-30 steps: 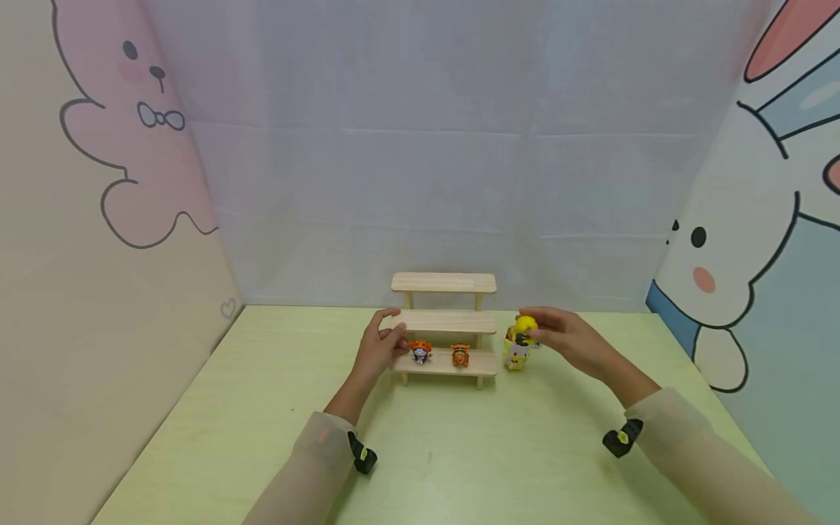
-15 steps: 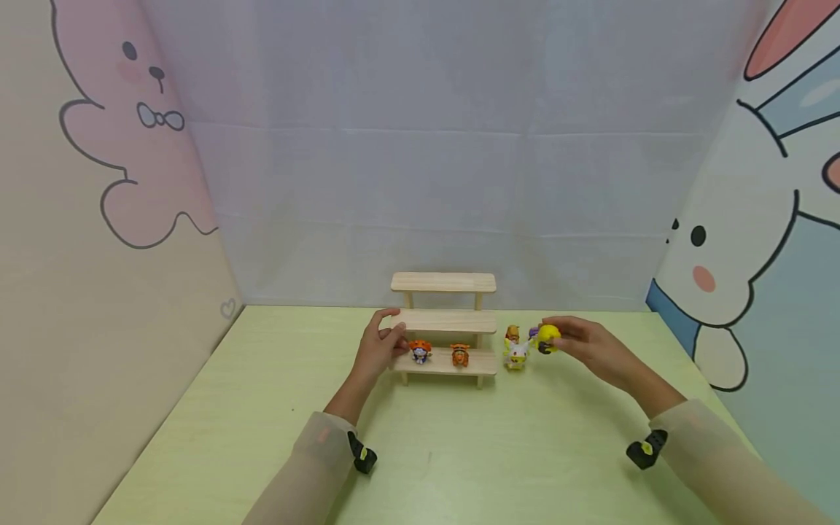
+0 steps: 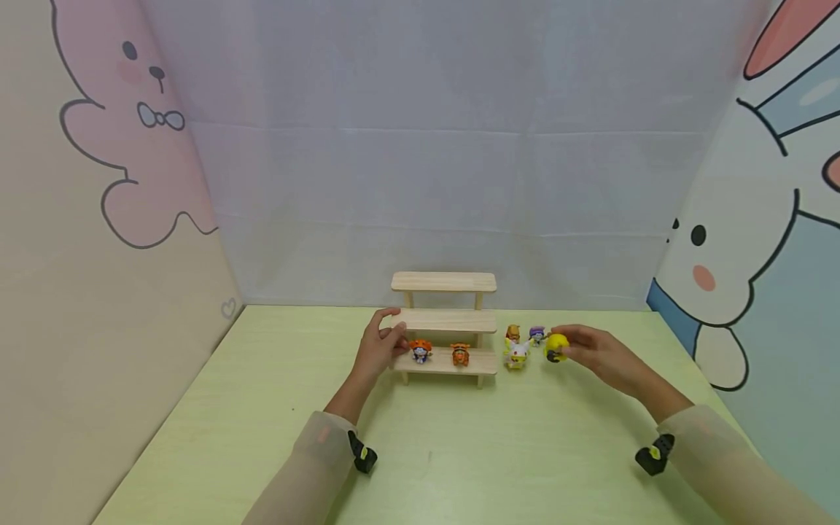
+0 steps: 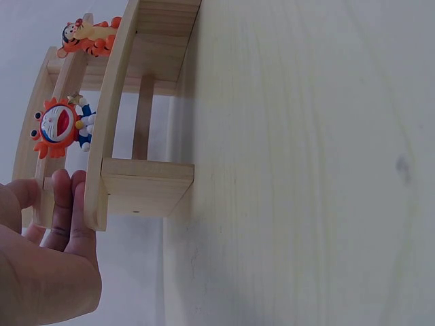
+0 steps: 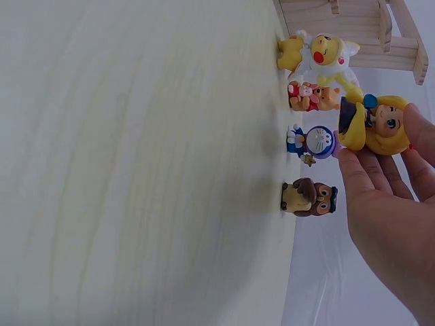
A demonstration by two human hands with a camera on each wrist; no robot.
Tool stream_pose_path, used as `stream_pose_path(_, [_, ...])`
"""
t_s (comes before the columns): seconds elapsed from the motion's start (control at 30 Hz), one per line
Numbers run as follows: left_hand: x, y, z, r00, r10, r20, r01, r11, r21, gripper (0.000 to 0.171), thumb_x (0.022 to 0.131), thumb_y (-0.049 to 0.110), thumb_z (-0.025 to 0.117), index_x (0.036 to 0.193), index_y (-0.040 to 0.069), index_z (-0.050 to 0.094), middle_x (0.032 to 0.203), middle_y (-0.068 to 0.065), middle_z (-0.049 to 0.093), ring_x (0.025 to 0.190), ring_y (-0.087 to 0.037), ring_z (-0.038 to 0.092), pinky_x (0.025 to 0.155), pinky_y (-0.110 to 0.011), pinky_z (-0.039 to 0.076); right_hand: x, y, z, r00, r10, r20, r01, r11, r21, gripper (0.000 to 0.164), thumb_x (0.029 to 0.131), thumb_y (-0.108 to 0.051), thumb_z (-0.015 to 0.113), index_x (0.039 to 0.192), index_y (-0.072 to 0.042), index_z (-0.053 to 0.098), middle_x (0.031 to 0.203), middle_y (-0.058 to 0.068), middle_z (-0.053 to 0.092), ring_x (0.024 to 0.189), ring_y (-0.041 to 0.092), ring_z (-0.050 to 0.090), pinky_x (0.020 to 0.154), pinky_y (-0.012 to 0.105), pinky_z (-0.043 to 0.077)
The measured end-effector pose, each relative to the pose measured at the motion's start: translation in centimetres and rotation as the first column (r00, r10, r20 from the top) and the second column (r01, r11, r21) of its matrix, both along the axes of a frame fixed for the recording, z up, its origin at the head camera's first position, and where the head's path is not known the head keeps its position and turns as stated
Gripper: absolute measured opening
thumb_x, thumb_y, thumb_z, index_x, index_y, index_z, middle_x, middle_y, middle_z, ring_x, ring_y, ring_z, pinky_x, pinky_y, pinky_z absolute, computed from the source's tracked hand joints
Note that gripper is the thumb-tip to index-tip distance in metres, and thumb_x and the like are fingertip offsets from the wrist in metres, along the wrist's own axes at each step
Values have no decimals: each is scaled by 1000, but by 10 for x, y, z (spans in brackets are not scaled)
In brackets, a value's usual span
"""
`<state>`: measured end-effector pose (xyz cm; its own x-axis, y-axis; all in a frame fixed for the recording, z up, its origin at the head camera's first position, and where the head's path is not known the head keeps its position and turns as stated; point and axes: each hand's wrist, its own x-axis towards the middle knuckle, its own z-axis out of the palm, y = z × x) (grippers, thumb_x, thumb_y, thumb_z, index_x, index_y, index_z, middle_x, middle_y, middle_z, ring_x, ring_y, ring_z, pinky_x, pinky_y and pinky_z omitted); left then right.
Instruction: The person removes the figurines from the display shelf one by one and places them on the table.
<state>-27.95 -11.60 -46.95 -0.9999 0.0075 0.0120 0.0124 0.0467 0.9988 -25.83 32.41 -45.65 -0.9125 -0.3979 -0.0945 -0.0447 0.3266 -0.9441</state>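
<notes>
A small wooden three-tier display stand stands at the back of the table. My left hand holds its left end, fingers and thumb on the ends of the tiers. On the lowest tier sit a toy cat figurine in an orange crab-like hood and a tiger figurine. Right of the stand, my right hand pinches a yellow-haired girl figurine, held above the table in the right wrist view. Its far side is hidden by the fingers.
Beside the stand are a yellow figurine in a white hood, a bear figurine, a purple-hatted cat figurine and an owl figurine. A white curtain hangs behind the table.
My right hand has moved right and slightly down with the yellow-haired figurine, away from the white-hooded one. The figurines behind it have come into view. My left hand has stayed put.
</notes>
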Motion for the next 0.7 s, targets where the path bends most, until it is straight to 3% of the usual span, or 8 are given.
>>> stream_pose_path(0.2, [0, 0, 1, 1000, -8, -4, 8, 1000, -1, 39, 106, 19, 61, 144, 15, 54, 77, -10, 66, 74, -21, 68, 79, -38, 63, 0, 2, -8, 999, 22, 30, -22, 999, -32, 58, 107, -22, 59, 154, 5, 37, 164, 30, 23, 142, 25, 41, 99, 13, 45])
stream_pose_path(0.27, [0, 1, 1, 1000, -3, -3, 3, 1000, -4, 38, 106, 18, 61, 144, 15, 55, 77, -11, 67, 74, -20, 68, 78, -36, 63, 0, 2, -9, 999, 32, 30, -31, 999, -43, 58, 108, -20, 58, 153, 7, 37, 165, 32, 16, 149, 42, 27, 98, 12, 45])
stream_pose_path(0.33, [0, 1, 1, 1000, 0, -4, 0, 1000, -6, 38, 106, 18, 62, 143, 15, 55, 78, -11, 67, 74, -20, 68, 77, -36, 63, 0, 2, -11, 999, 39, 35, -37, 998, -55, 57, 108, -18, 58, 153, 9, 36, 167, 32, 9, 152, 51, 12, 97, 10, 44])
stream_pose_path(0.47, [0, 1, 1, 1000, 6, -4, -6, 1000, -9, 38, 106, 18, 62, 143, 15, 55, 79, -12, 68, 74, -20, 69, 76, -36, 63, -1, 3, -16, 998, 55, 30, -53, 997, -60, 55, 108, -17, 57, 152, 10, 37, 167, 33, 5, 153, 53, -1, 96, 10, 44])
stream_pose_path(0.7, [1, 1, 2, 1000, 8, -8, -8, 1000, -13, 38, 106, 18, 62, 144, 15, 55, 81, -14, 68, 76, -23, 69, 79, -38, 63, -6, 3, -25, 997, 58, 48, -54, 996, -75, 55, 108, -15, 57, 152, 10, 36, 167, 33, 5, 152, 51, 9, 97, 12, 46])
